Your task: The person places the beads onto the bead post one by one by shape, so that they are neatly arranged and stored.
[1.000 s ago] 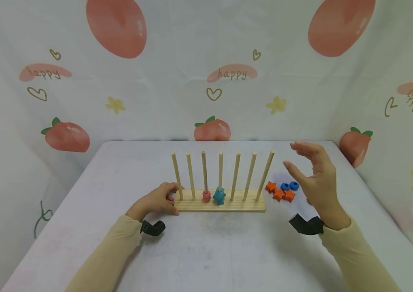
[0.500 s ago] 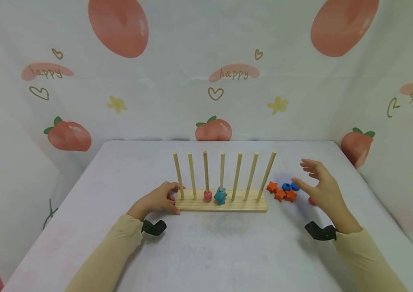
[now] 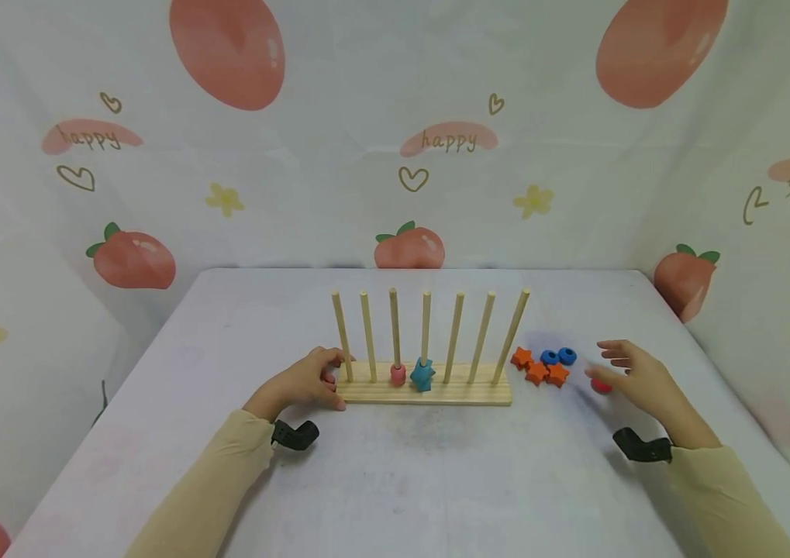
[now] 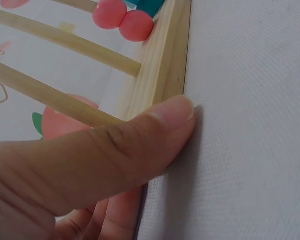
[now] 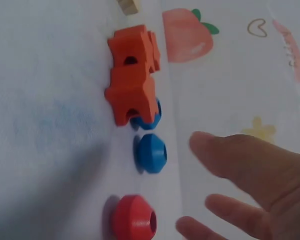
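My left hand [image 3: 302, 381] grips the left end of a wooden peg rack [image 3: 381, 396], its thumb along the front edge in the left wrist view. On one upright peg sits a pink double-ball bead [image 4: 122, 20], and a teal spiky bead [image 3: 422, 375] is on the peg beside it. Over at the right, my right hand [image 3: 649, 384] hovers with fingers apart, holding nothing. Just under its fingertips lies a red bead [image 5: 134, 218]; the right wrist view shows a gap between them.
Several orange star beads [image 3: 537, 373] and two blue beads [image 3: 567, 356] lie on the white table between the rack and my right hand. A patterned cloth [image 3: 325, 209] hangs behind the table.
My right hand has moved right and down, from beside the orange and blue beads to over the red bead, which now shows. The left hand stays on the rack.
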`<action>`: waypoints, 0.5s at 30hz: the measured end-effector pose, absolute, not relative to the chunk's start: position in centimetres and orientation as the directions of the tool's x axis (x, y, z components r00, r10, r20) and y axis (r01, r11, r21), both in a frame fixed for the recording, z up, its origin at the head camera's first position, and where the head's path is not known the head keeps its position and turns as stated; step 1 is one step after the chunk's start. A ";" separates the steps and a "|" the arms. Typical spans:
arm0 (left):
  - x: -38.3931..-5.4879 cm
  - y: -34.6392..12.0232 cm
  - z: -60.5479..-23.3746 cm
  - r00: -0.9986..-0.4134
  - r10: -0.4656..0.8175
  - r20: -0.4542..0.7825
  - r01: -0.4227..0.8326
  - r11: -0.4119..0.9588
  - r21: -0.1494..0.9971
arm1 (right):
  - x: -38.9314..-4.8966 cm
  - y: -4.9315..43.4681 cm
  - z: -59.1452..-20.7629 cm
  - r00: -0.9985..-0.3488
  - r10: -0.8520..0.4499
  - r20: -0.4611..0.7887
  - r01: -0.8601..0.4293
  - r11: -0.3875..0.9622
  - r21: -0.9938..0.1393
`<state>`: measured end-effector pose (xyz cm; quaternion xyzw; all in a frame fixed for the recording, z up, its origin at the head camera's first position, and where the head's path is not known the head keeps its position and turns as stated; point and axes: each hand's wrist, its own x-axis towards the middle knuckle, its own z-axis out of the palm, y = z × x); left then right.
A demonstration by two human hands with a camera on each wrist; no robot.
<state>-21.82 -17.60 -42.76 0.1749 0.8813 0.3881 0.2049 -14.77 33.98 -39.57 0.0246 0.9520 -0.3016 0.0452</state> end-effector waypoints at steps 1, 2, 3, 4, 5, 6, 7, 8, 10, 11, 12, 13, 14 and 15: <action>-21.8 -17.6 -42.8 -0.856 0.464 -0.228 0.145 0.639 0.756 | -14.7 34.2 -39.7 -0.993 0.012 -0.118 0.077 0.816 -0.572; -21.8 -17.6 -42.8 -0.856 0.463 -0.228 0.143 0.637 0.757 | -14.7 34.4 -39.8 -0.991 0.005 -0.134 0.082 0.816 -0.572; -21.8 -17.6 -42.8 -0.857 0.463 -0.227 0.143 0.637 0.757 | -14.7 34.6 -40.0 -0.989 -0.002 -0.149 0.084 0.818 -0.570; -21.8 -17.6 -42.8 -0.857 0.463 -0.228 0.143 0.638 0.757 | -14.7 34.8 -40.1 -0.986 -0.004 -0.164 0.091 0.818 -0.568; -21.7 -17.6 -42.8 -0.856 0.464 -0.228 0.145 0.638 0.756 | -14.7 34.9 -40.2 -0.983 -0.008 -0.183 0.099 0.817 -0.567; -21.7 -17.6 -42.8 -0.857 0.463 -0.227 0.143 0.636 0.758 | -14.8 35.1 -40.4 -0.980 -0.009 -0.198 0.107 0.817 -0.567; -21.7 -17.6 -42.8 -0.858 0.461 -0.227 0.140 0.634 0.760 | -14.8 35.2 -40.5 -0.977 -0.010 -0.213 0.115 0.815 -0.567; -21.7 -17.6 -42.8 -0.858 0.461 -0.225 0.140 0.633 0.761 | -14.8 35.3 -40.6 -0.975 -0.011 -0.220 0.117 0.819 -0.561; -21.7 -17.6 -42.8 -0.857 0.464 -0.224 0.144 0.633 0.760 | -14.9 35.4 -40.7 -0.974 -0.016 -0.226 0.114 0.826 -0.552; -21.7 -17.6 -42.7 -0.857 0.464 -0.224 0.145 0.634 0.760 | -15.0 35.4 -40.8 -0.973 -0.017 -0.230 0.115 0.827 -0.550; -21.6 -17.6 -42.7 -0.857 0.464 -0.225 0.142 0.632 0.761 | -15.0 35.4 -40.8 -0.974 -0.020 -0.228 0.111 0.830 -0.547; -21.6 -17.6 -42.6 -0.857 0.463 -0.227 0.142 0.635 0.760 | -15.0 35.4 -40.8 -0.974 -0.023 -0.225 0.105 0.833 -0.543; -21.6 -17.6 -42.6 -0.857 0.462 -0.229 0.141 0.637 0.758 | -15.1 35.4 -40.8 -0.975 -0.028 -0.222 0.099 0.836 -0.540; -21.6 -17.6 -42.5 -0.857 0.462 -0.229 0.141 0.638 0.757 | -15.1 35.3 -40.8 -0.975 -0.032 -0.220 0.093 0.838 -0.538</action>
